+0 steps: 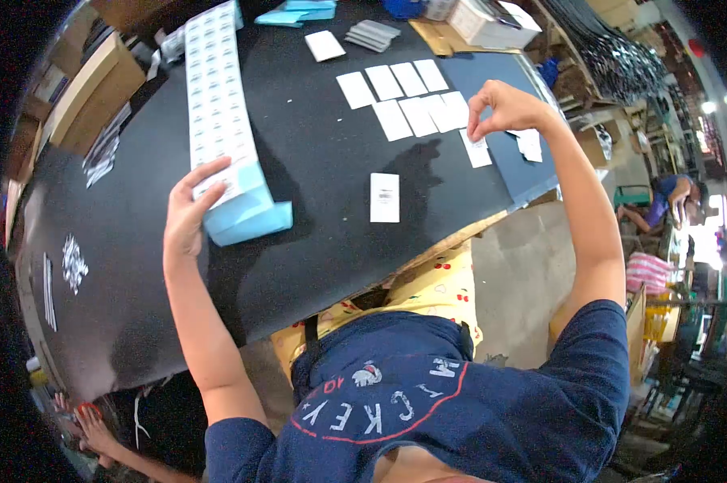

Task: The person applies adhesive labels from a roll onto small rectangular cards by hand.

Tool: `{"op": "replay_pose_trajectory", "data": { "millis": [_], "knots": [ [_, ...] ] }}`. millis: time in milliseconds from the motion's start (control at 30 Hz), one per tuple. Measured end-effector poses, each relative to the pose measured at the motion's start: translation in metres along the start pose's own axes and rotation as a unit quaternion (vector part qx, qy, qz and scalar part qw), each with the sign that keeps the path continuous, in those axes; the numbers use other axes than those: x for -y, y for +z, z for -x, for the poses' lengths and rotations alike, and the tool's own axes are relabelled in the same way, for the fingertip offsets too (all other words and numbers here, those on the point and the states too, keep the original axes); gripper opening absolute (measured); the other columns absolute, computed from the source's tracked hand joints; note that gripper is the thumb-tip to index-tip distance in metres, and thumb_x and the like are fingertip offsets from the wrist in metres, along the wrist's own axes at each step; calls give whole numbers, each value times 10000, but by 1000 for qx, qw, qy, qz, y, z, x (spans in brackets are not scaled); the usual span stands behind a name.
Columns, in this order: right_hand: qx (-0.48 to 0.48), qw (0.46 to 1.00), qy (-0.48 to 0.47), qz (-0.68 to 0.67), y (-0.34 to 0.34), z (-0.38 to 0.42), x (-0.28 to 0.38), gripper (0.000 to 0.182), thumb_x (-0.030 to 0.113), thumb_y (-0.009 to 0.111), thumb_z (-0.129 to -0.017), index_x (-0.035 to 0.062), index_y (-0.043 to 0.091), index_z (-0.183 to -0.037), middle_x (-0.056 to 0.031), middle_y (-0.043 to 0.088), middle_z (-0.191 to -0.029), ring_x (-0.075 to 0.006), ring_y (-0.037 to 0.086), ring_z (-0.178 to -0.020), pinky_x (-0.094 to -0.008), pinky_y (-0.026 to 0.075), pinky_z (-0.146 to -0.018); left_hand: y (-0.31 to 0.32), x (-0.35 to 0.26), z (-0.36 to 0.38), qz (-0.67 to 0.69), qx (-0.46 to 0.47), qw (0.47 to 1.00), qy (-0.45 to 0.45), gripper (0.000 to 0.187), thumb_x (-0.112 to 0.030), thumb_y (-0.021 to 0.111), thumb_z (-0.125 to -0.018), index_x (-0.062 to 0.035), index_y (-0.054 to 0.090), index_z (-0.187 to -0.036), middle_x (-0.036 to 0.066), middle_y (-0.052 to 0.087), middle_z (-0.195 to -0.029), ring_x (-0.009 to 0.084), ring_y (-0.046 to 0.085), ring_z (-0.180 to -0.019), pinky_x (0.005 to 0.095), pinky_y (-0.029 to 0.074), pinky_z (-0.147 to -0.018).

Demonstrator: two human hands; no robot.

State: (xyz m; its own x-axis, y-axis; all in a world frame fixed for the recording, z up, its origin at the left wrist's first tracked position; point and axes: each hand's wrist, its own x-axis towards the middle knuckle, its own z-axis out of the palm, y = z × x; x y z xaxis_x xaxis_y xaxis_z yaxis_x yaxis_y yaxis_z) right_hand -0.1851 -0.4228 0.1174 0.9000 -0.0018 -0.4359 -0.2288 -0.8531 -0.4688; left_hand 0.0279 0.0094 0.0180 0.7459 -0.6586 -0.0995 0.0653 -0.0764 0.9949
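Note:
My left hand (188, 211) grips the lower end of a long strip of printed labels (217, 88), thumb and fingers on its edge. The strip's light-blue backing (251, 221) curls below that hand. My right hand (500, 109) is closed in a pinch at the top of a white card (477, 151), at the right end of the card rows. Whatever is between its fingertips is hidden. One white card with a small printed label (385, 198) lies alone between my hands. Several blank white cards (392, 121) lie in two rows beyond it.
Grey packs (372, 35) and another white card (325, 46) lie at the back of the black table (315, 266). A white box (492, 28) stands back right, a cardboard box (98, 92) at left. Scraps (74, 264) lie far left. Another person's hand (98, 431) shows lower left.

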Motion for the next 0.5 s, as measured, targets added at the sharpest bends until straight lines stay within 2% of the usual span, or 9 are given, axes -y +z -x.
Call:
{"op": "replay_pose_trajectory", "data": {
  "millis": [100, 167, 233, 333, 433, 500],
  "knots": [
    [-8, 1000, 2, -10, 6, 12, -37, 172, 163, 776, -656, 51, 753, -784, -73, 708, -738, -157, 638, -701, -313, 481, -695, -8, 10, -4, 64, 2, 998, -17, 409, -161, 759, -778, -15, 666, -1148, 126, 633, -1150, 173, 593, -1043, 284, 430, -965],
    [-19, 999, 13, -36, 14, 12, -44, 108, 79, 758, -672, 28, 730, -762, -62, 700, -727, -137, 637, -723, -277, 475, -734, -11, 17, -6, 70, 4, 997, -17, 426, -196, 773, -773, -17, 667, -1144, 124, 634, -1148, 171, 599, -1036, 282, 438, -959],
    [-26, 998, 7, -49, 21, 10, -50, 107, 80, 756, -674, 28, 730, -764, -62, 699, -728, -138, 638, -727, -278, 473, -744, -14, 24, -8, 67, -7, 998, -21, 504, -263, 800, -755, -6, 650, -1162, 125, 636, -1144, 174, 616, -1022, 284, 456, -947],
    [-29, 996, -1, -89, 28, 8, -58, 107, 77, 750, -677, 24, 730, -768, -66, 699, -729, -149, 639, -733, -285, 469, -774, -18, 27, -9, 78, 6, 997, -10, 547, -269, 803, -754, 8, 626, -1191, 133, 637, -1140, 177, 618, -1022, 290, 459, -948],
    [-52, 996, -41, -66, 31, 7, -64, 108, 82, 745, -671, 23, 731, -760, -75, 698, -730, -162, 645, -735, -291, 475, -798, -20, 29, -9, 69, 4, 997, -16, 571, -263, 804, -754, 26, 607, -1205, 145, 643, -1125, 174, 633, -992, 288, 483, -916],
    [-51, 996, -26, -73, 33, 7, -65, 107, 77, 741, -670, 24, 733, -763, -74, 698, -733, -162, 646, -738, -291, 475, -803, -20, 28, -8, 70, 5, 997, -19, 570, -258, 803, -754, 29, 606, -1206, 147, 644, -1121, 171, 637, -979, 285, 491, -903]
  ]
}}
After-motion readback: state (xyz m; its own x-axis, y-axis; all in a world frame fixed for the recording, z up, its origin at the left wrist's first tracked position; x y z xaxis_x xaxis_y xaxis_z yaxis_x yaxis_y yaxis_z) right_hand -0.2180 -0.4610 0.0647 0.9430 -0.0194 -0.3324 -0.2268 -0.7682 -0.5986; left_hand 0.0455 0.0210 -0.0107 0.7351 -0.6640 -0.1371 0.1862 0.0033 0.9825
